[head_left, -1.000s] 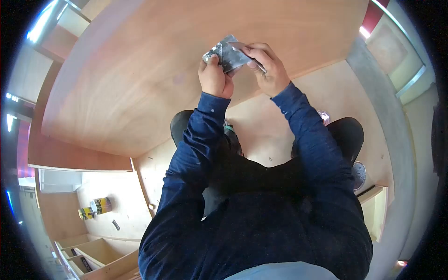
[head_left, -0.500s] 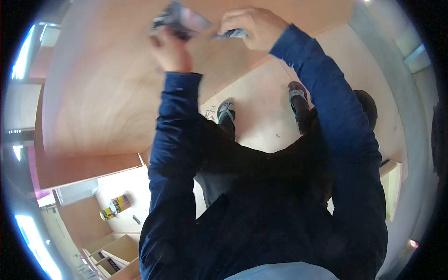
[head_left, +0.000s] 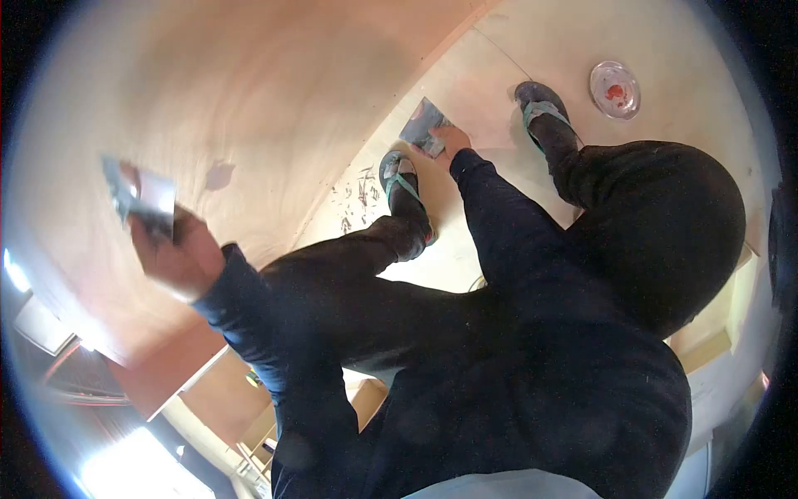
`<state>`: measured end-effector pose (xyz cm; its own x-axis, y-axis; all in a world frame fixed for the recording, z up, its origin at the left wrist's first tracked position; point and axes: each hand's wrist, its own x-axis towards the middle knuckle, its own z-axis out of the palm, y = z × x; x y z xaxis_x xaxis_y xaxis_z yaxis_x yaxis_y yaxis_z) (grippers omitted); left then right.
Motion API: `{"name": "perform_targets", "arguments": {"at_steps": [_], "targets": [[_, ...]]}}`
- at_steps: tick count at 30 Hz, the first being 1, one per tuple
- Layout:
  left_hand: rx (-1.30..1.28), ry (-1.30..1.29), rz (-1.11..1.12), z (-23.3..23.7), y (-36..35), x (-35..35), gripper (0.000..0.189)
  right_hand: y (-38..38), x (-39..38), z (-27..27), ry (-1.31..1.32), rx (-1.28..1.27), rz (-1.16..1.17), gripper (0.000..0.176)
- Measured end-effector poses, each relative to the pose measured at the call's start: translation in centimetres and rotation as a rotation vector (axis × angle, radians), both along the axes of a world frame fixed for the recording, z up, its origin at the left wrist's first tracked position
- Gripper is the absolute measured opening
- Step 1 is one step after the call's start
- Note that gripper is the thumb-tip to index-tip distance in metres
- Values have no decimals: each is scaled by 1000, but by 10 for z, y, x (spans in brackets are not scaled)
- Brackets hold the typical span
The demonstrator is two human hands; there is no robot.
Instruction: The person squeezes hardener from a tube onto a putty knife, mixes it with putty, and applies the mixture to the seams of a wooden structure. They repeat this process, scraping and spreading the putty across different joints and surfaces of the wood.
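My left hand [head_left: 176, 254] grips a thin, shiny metal scraper [head_left: 152, 193] by its near edge, over the wooden panel [head_left: 291, 100] on the left. The blade is blurred, and a small darker patch [head_left: 219, 175] shows on the panel to its right. Lower between my feet, my right hand [head_left: 451, 141] is closed on a second flat scraper [head_left: 421, 126], grey and roughly rectangular. This one overlaps the pale floor board [head_left: 490, 116] near the panel's lower edge. Part of each scraper is hidden by the fingers.
My shoes, the left one [head_left: 399, 175] and the right one [head_left: 542, 104], stand on the pale board. A round clear dish [head_left: 615, 90] with red material lies beyond the right shoe. Dark marks [head_left: 357, 198] spread over the board by the left shoe. Wooden compartments sit at the lower left.
My hands have moved apart: the left went left and down with its scraper, the right came down toward the floor board. The view has shifted, bringing the round dish into sight.
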<state>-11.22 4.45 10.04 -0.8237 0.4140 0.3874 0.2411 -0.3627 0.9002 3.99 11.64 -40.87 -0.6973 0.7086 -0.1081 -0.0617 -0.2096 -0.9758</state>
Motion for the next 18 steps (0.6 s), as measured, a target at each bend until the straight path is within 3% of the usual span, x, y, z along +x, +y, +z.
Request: {"name": "perform_targets", "arguments": {"at_steps": [2, 5, 6, 8, 9, 11, 13, 15, 18], "targets": [[-66, 26, 41, 2, 0, 5, 36, 3, -4, 35, 524, -1468, -414, 37], [-220, 88, 157, 1, -8, 8, 38, 8, -24, 52, 501, -1378, -350, 35], [-236, 88, 155, -3, -14, -4, 38, 4, -39, 20, 498, -1393, -357, 35], [-925, 736, 482, -11, -38, -42, 38, -26, -80, -66, 133, -77, -179, 32], [-931, 736, 482, -12, -28, -32, 38, -31, -87, -68, 116, -209, -203, 28], [-296, 29, 158, -14, 8, -3, 37, -33, -95, -69, 156, -230, -247, 27], [-272, -3, 168, -20, 14, -5, 36, -15, -71, -38, 188, -234, -295, 25], [-243, -48, 182, -23, 15, -7, 36, 14, -64, 66, 467, -1347, -540, 27], [-251, -105, 153, -14, 6, -12, 34, 14, -82, 82, 325, -1309, -616, 30]]}}
